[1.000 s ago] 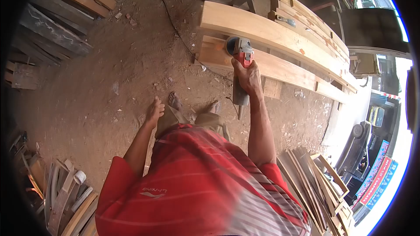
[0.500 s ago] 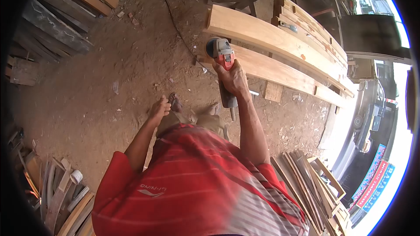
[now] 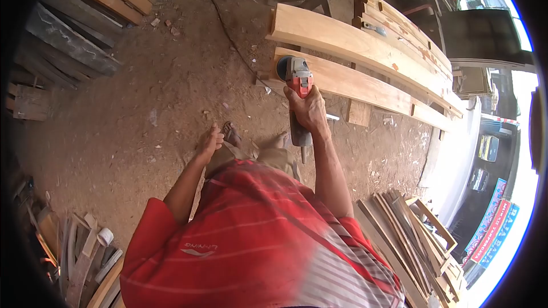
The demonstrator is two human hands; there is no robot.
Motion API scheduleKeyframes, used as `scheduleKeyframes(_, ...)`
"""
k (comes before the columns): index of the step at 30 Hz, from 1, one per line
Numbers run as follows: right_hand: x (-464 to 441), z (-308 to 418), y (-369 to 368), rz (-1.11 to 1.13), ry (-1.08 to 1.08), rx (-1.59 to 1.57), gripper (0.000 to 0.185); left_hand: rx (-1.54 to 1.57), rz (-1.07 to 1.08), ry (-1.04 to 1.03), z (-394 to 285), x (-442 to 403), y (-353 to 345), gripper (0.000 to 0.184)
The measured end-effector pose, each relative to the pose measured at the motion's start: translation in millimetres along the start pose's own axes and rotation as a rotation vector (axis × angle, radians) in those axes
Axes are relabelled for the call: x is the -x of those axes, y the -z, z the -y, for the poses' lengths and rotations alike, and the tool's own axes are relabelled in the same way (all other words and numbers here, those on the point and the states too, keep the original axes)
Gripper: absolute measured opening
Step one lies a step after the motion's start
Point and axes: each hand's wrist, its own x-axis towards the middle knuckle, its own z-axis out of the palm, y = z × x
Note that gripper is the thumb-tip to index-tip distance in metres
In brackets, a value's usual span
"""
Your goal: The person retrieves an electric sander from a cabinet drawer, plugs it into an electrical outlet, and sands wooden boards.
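My right hand is wrapped around the body of a red and grey angle grinder, whose dark rear end and cord hang toward me. The grinder's round disc is over the left end of the nearer wooden plank; whether it touches the wood I cannot tell. Beyond it lies a thicker pale plank, roughly parallel. My left hand hangs near my leg with its fingers curled in and thumb raised, and no object shows in it.
A dark cable runs across the dirt floor. Wood scraps are piled at lower left and lower right. Boards are stacked at upper left. A short block sits beneath the nearer plank. A street lies at the right.
The grinder in my right hand has shifted slightly right and down in view, and its disc now lies farther over the plank's end. My left hand has hardly moved.
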Motion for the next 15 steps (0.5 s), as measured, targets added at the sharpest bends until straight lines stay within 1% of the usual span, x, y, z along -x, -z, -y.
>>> scheduleKeyframes(1,4,3,7,0.032,-0.026,-0.043,0.067,-0.006,0.012,0.004,3,-3,0,0.073)
scheduleKeyframes(2,8,6,13,0.115,-0.062,-0.015,0.079,-0.01,0.023,0.026,5,-7,-2,0.073)
scheduleKeyframes(3,12,5,8,0.103,-0.016,-0.048,0.078,-0.016,0.035,0.046,7,-10,-3,0.073)
scheduleKeyframes(5,25,16,6,0.1,0.005,0.005,0.079,-0.051,0.072,0.059,9,-15,-2,0.074)
scheduleKeyframes(6,24,8,0,0.112,-0.009,0.007,0.081,-0.071,0.09,0.069,11,-19,3,0.074)
scheduleKeyframes(7,24,1,-1,0.106,-0.014,0.002,0.081,-0.078,0.094,0.068,25,-30,14,0.074)
scheduleKeyframes(9,26,-14,8,0.025,-0.046,-0.041,0.079,0.007,0.093,0.079,66,-52,48,0.068)
scheduleKeyframes(10,29,-17,23,-0.003,-0.085,-0.067,0.077,0.006,0.093,0.081,67,-42,60,0.068)
scheduleKeyframes(11,26,-34,33,-0.023,-0.143,-0.059,0.075,-0.053,-0.048,0.067,70,-29,72,0.063)
scheduleKeyframes(12,28,-41,50,-0.02,-0.137,-0.106,0.076,-0.109,-0.189,0.056,76,-17,81,0.06)
scheduleKeyframes(14,26,-53,62,-0.026,-0.124,-0.16,0.076,-0.123,-0.233,0.346,88,-12,114,0.053)
scheduleKeyframes(15,17,-66,59,-0.077,-0.091,-0.2,0.076,-0.117,-0.226,0.332,96,-16,116,0.053)
